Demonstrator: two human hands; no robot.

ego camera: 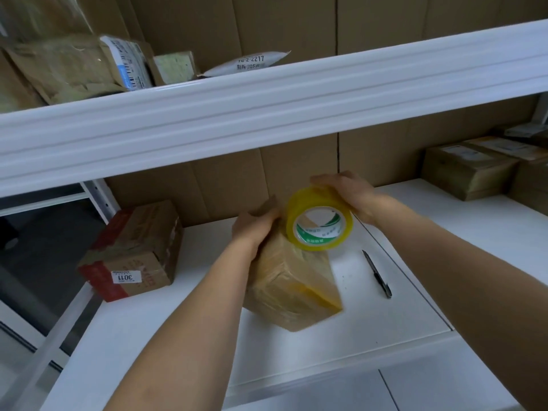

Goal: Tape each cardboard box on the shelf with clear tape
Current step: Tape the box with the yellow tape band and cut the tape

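A brown cardboard box (pixel 292 287), shiny with tape, stands on the white shelf (pixel 184 330) in the middle of the view. My left hand (pixel 256 225) grips its far left edge. A yellowish roll of clear tape (pixel 318 222) with a green and white core rests against the box's top far end. My right hand (pixel 345 192) holds the roll from above and behind, fingers curled over its rim.
A black pen (pixel 377 274) lies on the shelf right of the box. A labelled box with red tape (pixel 135 252) sits at the left. More boxes (pixel 468 170) stand at the far right. The upper shelf (pixel 267 111) carries parcels (pixel 74 66) overhead.
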